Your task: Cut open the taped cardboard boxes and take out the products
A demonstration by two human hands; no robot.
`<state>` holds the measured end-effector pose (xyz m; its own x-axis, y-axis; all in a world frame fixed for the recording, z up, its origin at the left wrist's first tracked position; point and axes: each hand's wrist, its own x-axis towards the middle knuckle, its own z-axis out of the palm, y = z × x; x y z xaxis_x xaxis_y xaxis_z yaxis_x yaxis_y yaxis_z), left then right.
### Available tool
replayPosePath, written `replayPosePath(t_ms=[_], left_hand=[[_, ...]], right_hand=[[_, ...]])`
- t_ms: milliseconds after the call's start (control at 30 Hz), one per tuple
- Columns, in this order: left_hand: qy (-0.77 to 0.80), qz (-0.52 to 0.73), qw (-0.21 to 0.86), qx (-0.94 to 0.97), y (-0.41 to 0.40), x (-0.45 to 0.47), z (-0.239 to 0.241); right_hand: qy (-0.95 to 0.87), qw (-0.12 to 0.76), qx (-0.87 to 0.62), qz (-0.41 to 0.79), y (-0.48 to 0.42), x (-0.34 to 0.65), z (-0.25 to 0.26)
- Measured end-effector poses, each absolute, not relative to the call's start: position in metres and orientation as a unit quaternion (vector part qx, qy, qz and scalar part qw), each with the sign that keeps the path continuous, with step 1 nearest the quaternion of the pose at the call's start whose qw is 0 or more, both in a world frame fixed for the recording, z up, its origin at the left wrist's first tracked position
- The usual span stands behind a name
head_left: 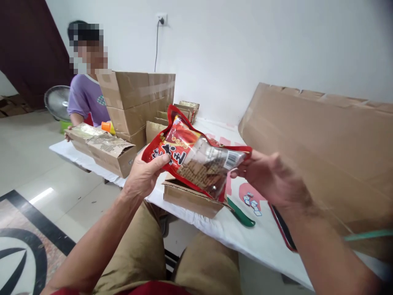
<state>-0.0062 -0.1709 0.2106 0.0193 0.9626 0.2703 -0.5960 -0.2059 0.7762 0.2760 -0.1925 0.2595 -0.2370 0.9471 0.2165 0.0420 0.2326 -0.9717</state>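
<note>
A red and clear plastic snack bag (199,157), printed with large dark characters and a barcode, is held tilted in front of me; brown pieces show through its window. My left hand (147,174) grips its left end, thumb on the front. At the opposite end, my right hand (272,178) has its fingers on the corner, with the thumb raised and slightly blurred. Beneath the bag stands a small cardboard box (192,200) with its top edge partly hidden. A green-handled tool (242,214) lies beside the box, its other end covered.
Two small boxes (107,149) sit at the table's left edge, near a person in a purple shirt (89,98). Taller stacked cartons (135,96) stand behind them. A large carton (319,151) leans on the right, with a red-edged phone-like object (284,229) on the white tablecloth (211,227).
</note>
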Motion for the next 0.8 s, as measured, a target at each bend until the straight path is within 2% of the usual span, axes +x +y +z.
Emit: replayPosePath(t_ms=[100, 200, 300, 500, 700, 800], left_hand=[[0.223, 0.681, 0.575, 0.396, -0.163, -0.001, 0.210], [0.213, 0.673, 0.577, 0.409, -0.153, 0.005, 0.212], [0.195, 0.661, 0.591, 0.420, -0.144, 0.007, 0.216], [0.180, 0.661, 0.600, 0.413, -0.139, 0.004, 0.217], [0.200, 0.682, 0.566, 0.417, -0.136, 0.007, 0.216], [0.198, 0.680, 0.562, 0.427, -0.136, 0.005, 0.215]], right_hand=[[-0.655, 0.457, -0.395, 0.454, -0.193, 0.263, 0.243], [-0.628, 0.520, -0.405, 0.413, -0.188, 0.246, 0.236], [-0.619, 0.562, -0.400, 0.374, -0.182, 0.243, 0.242], [-0.623, 0.584, -0.411, 0.321, -0.180, 0.253, 0.248], [-0.615, 0.622, -0.410, 0.257, -0.190, 0.240, 0.251], [-0.615, 0.624, -0.404, 0.263, -0.192, 0.235, 0.255]])
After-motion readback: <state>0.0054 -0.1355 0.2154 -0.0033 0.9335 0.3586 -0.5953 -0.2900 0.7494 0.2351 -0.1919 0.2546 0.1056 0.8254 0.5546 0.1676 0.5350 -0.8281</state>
